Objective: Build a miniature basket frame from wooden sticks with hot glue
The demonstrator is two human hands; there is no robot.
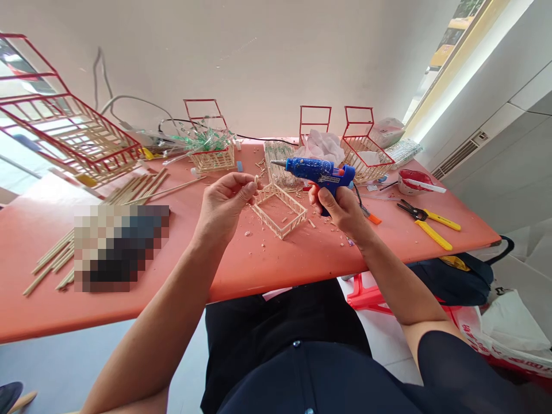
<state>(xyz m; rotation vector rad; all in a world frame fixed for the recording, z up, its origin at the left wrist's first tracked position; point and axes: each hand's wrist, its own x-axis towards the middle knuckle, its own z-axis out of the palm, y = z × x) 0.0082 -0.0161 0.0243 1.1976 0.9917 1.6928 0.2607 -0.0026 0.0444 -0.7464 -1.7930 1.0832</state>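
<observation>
In my right hand is a blue glue gun, its nozzle pointing left toward my other hand. The fingers of my left hand pinch a short wooden stick, of which only the tip shows. Just below and between the hands, a small rectangular frame of pale wooden sticks lies on the orange table. The left fingertips are close to its back left corner; whether they touch it I cannot tell. Short stick offcuts and crumbs lie around the frame.
Long sticks and a pixelated object lie at the left. A large red-rimmed basket stands behind them. Smaller stick baskets line the wall. Yellow-handled pliers and a red bowl sit at the right.
</observation>
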